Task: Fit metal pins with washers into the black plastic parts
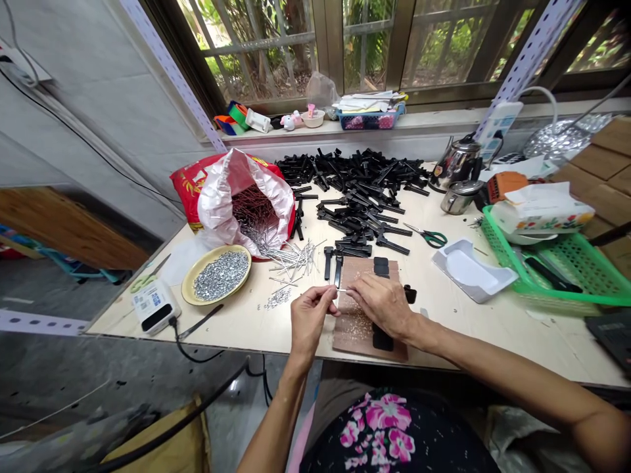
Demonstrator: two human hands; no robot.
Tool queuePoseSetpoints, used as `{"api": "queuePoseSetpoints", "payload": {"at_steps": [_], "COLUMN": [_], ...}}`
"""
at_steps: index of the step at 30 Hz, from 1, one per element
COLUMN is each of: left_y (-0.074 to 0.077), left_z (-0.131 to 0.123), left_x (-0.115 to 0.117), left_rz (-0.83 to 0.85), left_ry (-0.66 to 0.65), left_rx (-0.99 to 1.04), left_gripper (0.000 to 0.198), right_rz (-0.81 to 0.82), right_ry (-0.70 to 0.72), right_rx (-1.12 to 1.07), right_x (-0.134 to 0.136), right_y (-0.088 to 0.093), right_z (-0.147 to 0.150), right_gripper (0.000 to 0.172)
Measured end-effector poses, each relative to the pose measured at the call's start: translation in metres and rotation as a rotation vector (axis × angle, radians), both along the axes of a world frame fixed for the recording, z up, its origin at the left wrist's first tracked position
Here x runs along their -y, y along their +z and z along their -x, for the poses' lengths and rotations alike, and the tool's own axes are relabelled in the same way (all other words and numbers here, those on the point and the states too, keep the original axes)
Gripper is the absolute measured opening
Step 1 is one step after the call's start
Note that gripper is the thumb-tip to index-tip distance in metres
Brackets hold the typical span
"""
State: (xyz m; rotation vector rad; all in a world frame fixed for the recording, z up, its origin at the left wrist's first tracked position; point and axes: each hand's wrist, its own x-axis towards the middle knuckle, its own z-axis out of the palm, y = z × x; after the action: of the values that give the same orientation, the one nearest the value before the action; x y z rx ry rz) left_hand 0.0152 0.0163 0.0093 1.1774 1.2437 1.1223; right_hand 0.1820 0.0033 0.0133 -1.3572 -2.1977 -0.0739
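Observation:
My left hand pinches a thin metal pin at its tip, just above a brown board at the table's front edge. My right hand is closed over the board, fingertips meeting the pin's other end. Small black plastic pieces lie on the board and beside my right hand. Two black parts stand just beyond the board. A scatter of loose metal pins spills from an open red and silver bag.
A large heap of black plastic parts fills the table's far middle. A yellow dish of small metal bits sits left, with a white device near the edge. Scissors, a white tray, a green basket and kettles stand right.

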Motion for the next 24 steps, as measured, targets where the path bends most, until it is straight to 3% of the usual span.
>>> {"api": "queuePoseSetpoints", "payload": {"at_steps": [9, 16, 21, 24], "left_y": [0.003, -0.001, -0.006, -0.010], "left_z": [-0.003, -0.013, -0.022, -0.024], "left_x": [0.001, -0.001, -0.001, 0.000], "left_rz": [0.046, 0.092, 0.095, 0.095], "left_ry": [-0.087, -0.146, -0.178, -0.112], "left_rx": [-0.042, -0.024, -0.052, -0.074], "left_gripper": [0.023, 0.026, 0.033, 0.053], "right_rz": [0.134, 0.279, 0.282, 0.268], "right_ry": [0.073, 0.177, 0.150, 0.011], "right_rx": [-0.110, -0.386, -0.377, -0.305], "right_x": [0.003, 0.003, 0.011, 0.003], "right_y": [-0.006, -0.010, -0.016, -0.023], "right_z": [-0.010, -0.019, -0.037, -0.058], "right_gripper": [0.024, 0.014, 0.017, 0.017]}}
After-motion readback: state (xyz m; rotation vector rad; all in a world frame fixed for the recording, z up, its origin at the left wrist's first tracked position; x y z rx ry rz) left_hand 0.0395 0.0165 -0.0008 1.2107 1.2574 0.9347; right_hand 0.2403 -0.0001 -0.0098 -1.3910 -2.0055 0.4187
